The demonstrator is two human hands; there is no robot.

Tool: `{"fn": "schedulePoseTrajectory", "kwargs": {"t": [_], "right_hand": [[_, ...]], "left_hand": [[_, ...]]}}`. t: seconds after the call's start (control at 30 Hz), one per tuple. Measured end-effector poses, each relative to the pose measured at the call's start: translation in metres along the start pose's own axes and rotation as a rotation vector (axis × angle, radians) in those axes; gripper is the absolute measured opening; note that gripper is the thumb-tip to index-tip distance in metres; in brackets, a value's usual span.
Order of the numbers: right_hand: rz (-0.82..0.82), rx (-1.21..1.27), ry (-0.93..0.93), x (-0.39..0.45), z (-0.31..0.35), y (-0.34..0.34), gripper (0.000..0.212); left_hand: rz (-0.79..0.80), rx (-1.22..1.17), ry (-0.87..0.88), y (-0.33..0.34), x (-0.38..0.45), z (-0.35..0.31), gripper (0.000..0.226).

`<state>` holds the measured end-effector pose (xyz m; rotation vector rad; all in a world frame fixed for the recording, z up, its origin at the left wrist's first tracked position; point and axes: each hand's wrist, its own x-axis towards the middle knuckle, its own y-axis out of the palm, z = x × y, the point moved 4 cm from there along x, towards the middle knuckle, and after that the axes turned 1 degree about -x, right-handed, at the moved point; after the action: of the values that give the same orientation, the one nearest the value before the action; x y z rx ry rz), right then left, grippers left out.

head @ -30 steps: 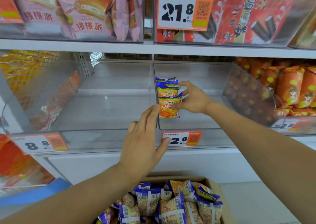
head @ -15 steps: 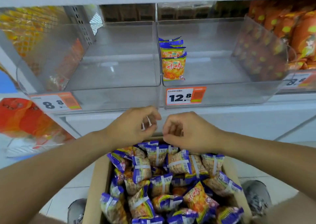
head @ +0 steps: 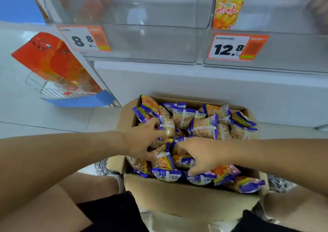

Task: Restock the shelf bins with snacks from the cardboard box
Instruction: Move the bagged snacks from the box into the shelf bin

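Observation:
An open cardboard box (head: pixel 186 196) stands on the floor between my knees, filled with several orange-and-blue snack packets (head: pixel 204 125). My left hand (head: pixel 140 139) reaches into the box's left side, fingers and thumb curled round a packet (head: pixel 164 156). Beside it, my right hand (head: pixel 202 153) digs into the middle of the pile, its fingers and thumb closing on another packet (head: pixel 183 161). Above, the clear shelf bin (head: pixel 284 51) with the 12.8 tag holds a few upright orange packets (head: pixel 227 10) at its left wall.
The clear bin (head: pixel 150 42) tagged 8.8 sits to the left of the stocked one. A red-orange display stand (head: pixel 53 63) on a blue base and wire rack stands at the left on the white tiled floor. The white shelf base (head: pixel 195 82) is right behind the box.
My view dropped from the shelf to the box. Both hands went down from above the box's far edge into the packets and now close on packets.

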<state>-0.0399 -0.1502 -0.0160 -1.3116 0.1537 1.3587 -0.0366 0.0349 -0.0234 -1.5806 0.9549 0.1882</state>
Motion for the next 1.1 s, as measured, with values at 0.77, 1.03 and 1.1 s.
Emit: {"fn": "schedulePoseTrajectory", "kwargs": {"t": [0.77, 1.03, 1.1], "right_hand": [[-0.013, 0.139, 0.203, -0.05, -0.051, -0.029, 0.055], [-0.034, 0.306, 0.244, -0.078, -0.066, -0.025, 0.048], [-0.075, 0.355, 0.242, -0.085, -0.07, -0.03, 0.048]], "left_hand": [[0.045, -0.047, -0.005, 0.018, 0.02, -0.041, 0.085], [0.082, -0.033, -0.091, -0.005, 0.026, -0.048, 0.06], [0.042, -0.071, -0.05, -0.026, 0.027, -0.047, 0.063]]}}
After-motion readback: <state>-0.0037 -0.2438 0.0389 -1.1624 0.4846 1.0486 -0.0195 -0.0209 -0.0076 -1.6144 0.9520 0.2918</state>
